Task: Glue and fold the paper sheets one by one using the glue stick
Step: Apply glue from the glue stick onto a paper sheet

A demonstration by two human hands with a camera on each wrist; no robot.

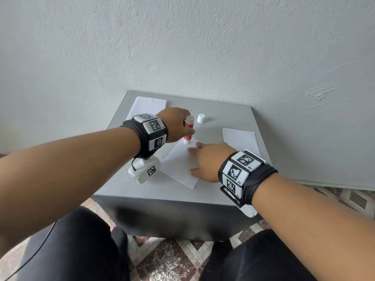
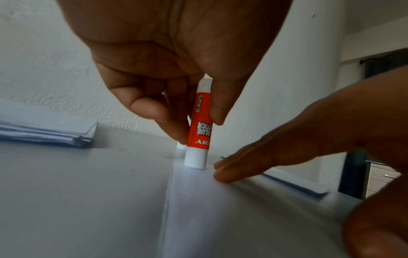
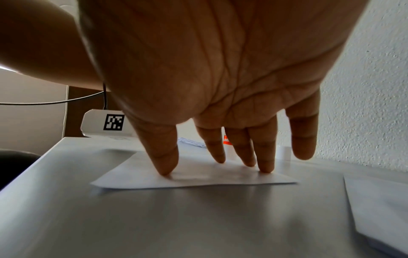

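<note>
White paper sheet point(image 1: 180, 165) lay at the table point(image 1: 229, 116) centre, pinned by the right hand point(image 1: 205, 161) with fingers spread. The left hand point(image 1: 176, 124) pinched the inverted glue stick point(image 1: 188, 129) upright on its far corner. Best practice: steady strokes, light pressure, sheet held flat.

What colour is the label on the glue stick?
Orange-red with white letters, between white ends, on the glue stick. It shows best in the left wrist view.

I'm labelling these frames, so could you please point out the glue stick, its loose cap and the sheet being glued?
glue stick point(image 2: 198, 132), left wrist view, orange label.
cap point(image 1: 201, 118), head view, side wall.
sheet point(image 1: 178, 167), head view, bare middle.
</note>
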